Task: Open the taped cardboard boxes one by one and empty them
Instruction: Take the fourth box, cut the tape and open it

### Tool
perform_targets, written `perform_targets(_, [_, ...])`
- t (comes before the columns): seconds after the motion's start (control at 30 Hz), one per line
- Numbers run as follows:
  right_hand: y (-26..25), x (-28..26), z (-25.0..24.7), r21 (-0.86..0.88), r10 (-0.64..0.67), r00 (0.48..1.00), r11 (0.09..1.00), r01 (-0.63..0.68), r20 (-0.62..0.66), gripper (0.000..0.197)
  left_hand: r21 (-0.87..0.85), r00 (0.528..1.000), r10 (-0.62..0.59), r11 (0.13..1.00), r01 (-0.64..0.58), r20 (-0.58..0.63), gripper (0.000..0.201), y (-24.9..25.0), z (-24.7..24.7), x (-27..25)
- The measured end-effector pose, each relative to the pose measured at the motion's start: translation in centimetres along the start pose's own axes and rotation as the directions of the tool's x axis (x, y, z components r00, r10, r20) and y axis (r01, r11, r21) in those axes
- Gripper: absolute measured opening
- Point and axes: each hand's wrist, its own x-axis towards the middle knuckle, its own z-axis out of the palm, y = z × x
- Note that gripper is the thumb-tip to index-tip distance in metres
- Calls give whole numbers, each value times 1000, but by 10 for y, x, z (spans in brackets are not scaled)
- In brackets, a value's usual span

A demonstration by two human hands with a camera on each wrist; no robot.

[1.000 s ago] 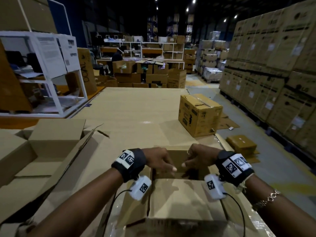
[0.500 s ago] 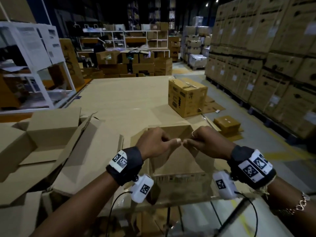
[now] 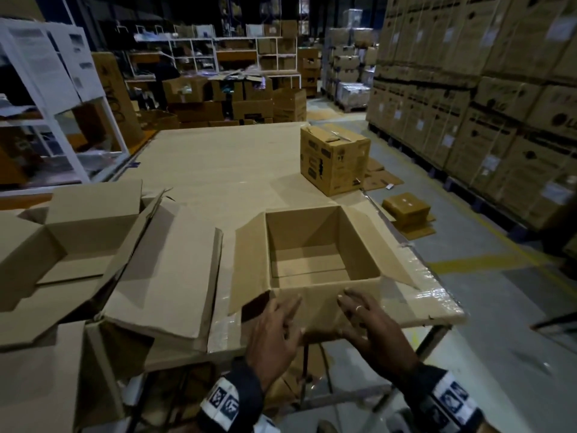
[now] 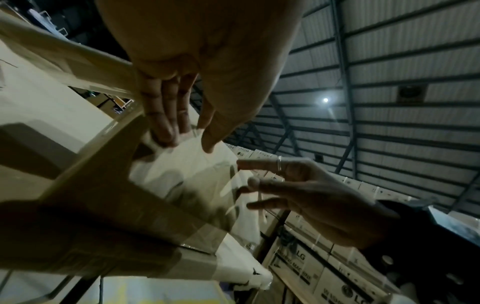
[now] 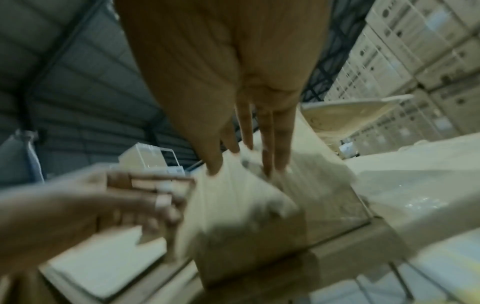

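Low in the frame's centre, the open cardboard box (image 3: 315, 251) is sitting at the table (image 3: 218, 170) edge. The left hand (image 3: 274, 335) and right hand (image 3: 374, 329) are lying flat-fingered against its near flap (image 3: 324, 307), apart, gripping nothing.

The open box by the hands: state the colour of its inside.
Plain brown cardboard, unprinted, inside the open box; clearest in the head view.

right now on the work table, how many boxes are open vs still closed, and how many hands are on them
Open boxes: 2, one at the near edge and one on the left
Closed boxes: 1, at the far right edge
Hands on a box: 2, left and right, both on the near box
Total: 3 boxes, 2 hands
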Motion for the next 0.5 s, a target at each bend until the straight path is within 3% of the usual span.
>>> perform_targets(0.07, [-3,9,7,-41,0,998,999,-3,-67,52,35,996,1,999,2,-91,58,2,6,8])
perform_targets(0.2, [-13,47,8,-60,-36,992,998,28,-122,49,129,964,124,987,-95,-237,47,17,3,38])
perform_targets(0.33, [-6,71,17,40,-58,988,997,65,-146,27,103,955,170,984,-149,-244,21,9,14,56])
perform_targets(0.5, [5,75,26,41,-54,981,997,63,-185,17,69,944,170,985,-157,-282,8,-1,26,56])
